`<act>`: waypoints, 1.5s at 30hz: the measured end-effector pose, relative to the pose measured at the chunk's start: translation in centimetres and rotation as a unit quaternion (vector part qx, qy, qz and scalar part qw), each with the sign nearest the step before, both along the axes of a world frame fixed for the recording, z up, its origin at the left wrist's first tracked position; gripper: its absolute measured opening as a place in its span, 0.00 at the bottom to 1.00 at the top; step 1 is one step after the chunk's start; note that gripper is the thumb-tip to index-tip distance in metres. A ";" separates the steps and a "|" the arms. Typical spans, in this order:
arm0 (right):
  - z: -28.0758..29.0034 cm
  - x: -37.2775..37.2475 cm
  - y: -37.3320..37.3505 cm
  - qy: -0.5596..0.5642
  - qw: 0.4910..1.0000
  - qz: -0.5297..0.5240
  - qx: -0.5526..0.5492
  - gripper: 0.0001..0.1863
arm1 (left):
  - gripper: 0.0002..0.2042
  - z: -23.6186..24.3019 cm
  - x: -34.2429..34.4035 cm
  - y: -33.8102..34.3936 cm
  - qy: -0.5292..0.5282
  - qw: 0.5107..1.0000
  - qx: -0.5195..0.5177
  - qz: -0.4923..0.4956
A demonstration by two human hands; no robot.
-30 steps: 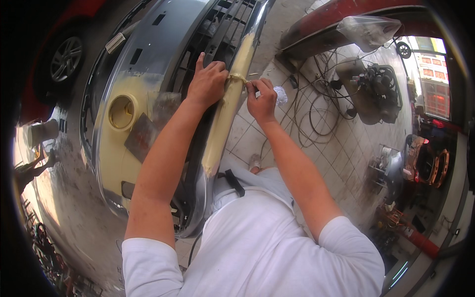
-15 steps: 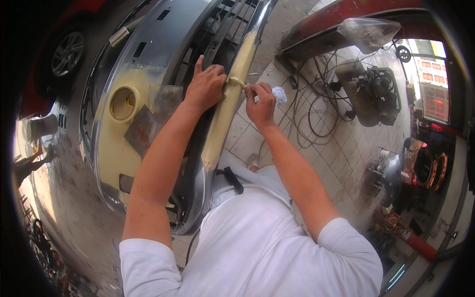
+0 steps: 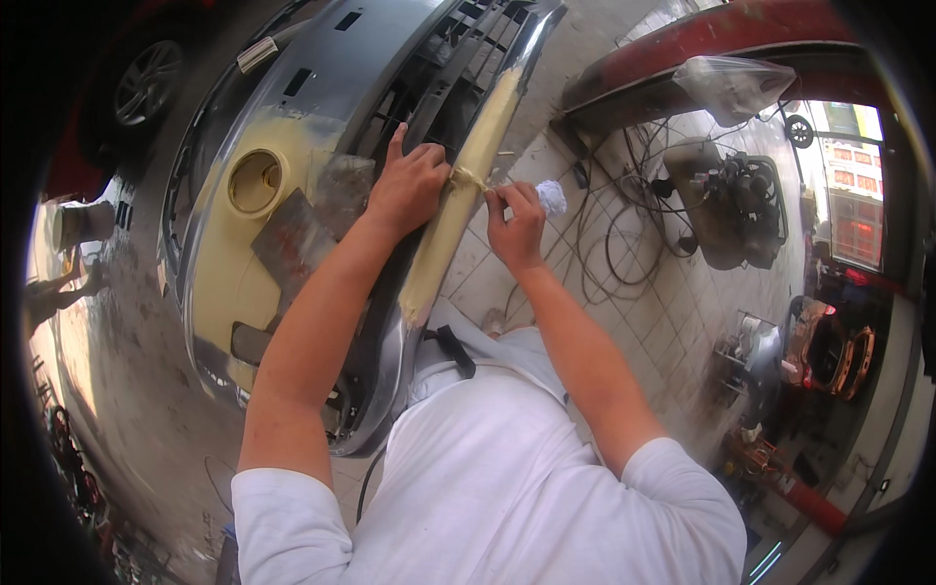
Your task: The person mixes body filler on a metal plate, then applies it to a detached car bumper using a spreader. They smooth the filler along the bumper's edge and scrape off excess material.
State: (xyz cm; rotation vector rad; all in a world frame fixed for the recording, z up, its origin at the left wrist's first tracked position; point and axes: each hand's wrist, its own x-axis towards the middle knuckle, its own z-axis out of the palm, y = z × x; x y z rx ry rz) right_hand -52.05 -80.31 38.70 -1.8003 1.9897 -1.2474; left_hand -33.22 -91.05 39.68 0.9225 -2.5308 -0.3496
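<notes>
A large grey car bumper (image 3: 317, 93) lies in front of me, partly coated with pale yellow putty. Putty also covers its long right-hand edge (image 3: 434, 258). Across that edge bends a narrow putty-smeared strip (image 3: 470, 179). My left hand (image 3: 405, 190) is closed at the strip's left end, one digit sticking up, beside the bumper's black grille. At the other end, my right hand (image 3: 517, 224) pinches the strip between thumb and fingers, just off the bumper. The strip's exact kind is unclear.
A dark flat plate (image 3: 292, 244) and a translucent sheet (image 3: 343, 183) rest on the bumper near its round opening (image 3: 256, 182). Crumpled white paper (image 3: 551, 198) lies on the tiles, with cables (image 3: 624, 239) and a machine (image 3: 731, 200) at right. A red beam (image 3: 702, 49) stands beyond.
Both hands have shifted slightly toward me, carrying the strip along the putty-coated edge. My grip looks the same, and the view has tilted a little.
</notes>
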 end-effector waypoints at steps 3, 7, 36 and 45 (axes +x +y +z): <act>-0.3 0.2 0.6 0.007 1.000 0.009 -0.004 0.05 | 0.07 -0.1 0.4 0.6 -0.002 1.000 -0.004 0.006; 0.4 0.6 1.0 0.039 0.998 0.020 -0.033 0.05 | 0.07 0.2 0.9 1.3 -0.004 1.000 -0.002 0.008; 1.6 3.4 6.1 0.017 0.994 0.106 -0.031 0.07 | 0.06 1.9 4.9 7.1 -0.022 1.000 0.010 0.013; 2.4 4.2 7.9 0.015 0.989 0.145 -0.014 0.07 | 0.05 2.3 6.6 9.5 -0.020 1.000 0.001 0.015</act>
